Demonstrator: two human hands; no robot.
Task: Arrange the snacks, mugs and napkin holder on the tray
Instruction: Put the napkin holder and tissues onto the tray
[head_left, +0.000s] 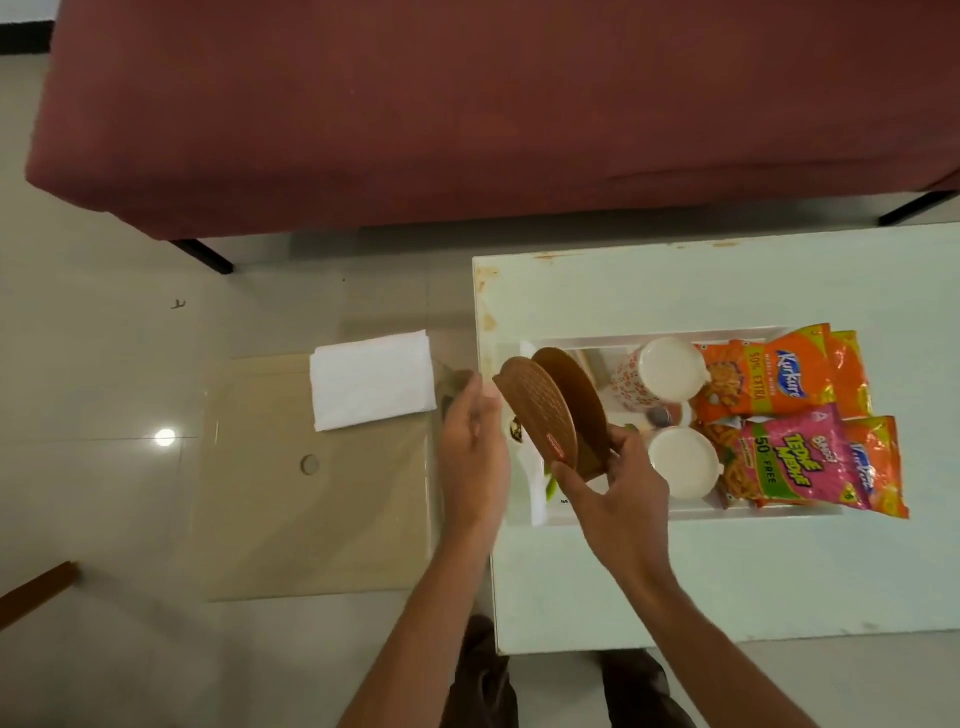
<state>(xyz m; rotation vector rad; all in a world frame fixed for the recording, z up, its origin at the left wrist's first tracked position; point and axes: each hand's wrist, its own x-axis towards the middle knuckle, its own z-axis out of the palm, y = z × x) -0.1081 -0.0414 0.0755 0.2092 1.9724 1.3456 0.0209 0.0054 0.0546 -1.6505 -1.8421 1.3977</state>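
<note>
My right hand (618, 499) grips the base of a brown woven-pattern napkin holder (545, 410) and holds it over the left end of the white tray (623, 514). My left hand (470, 447) hovers just left of the holder, fingers loosely apart, holding nothing. Two white mugs sit in the tray, one at the back (670, 376) with a floral side and one at the front (683, 462). Orange Kurkure packets (779, 374) and a pink snack packet (789, 462) fill the tray's right end. A folded stack of white napkins (371, 382) lies on the glass table to the left.
The tray rests on a pale white table (727, 587). A lower glass-topped table (311, 509) adjoins it on the left. A maroon sofa (467, 104) spans the back. My legs show below the table's front edge.
</note>
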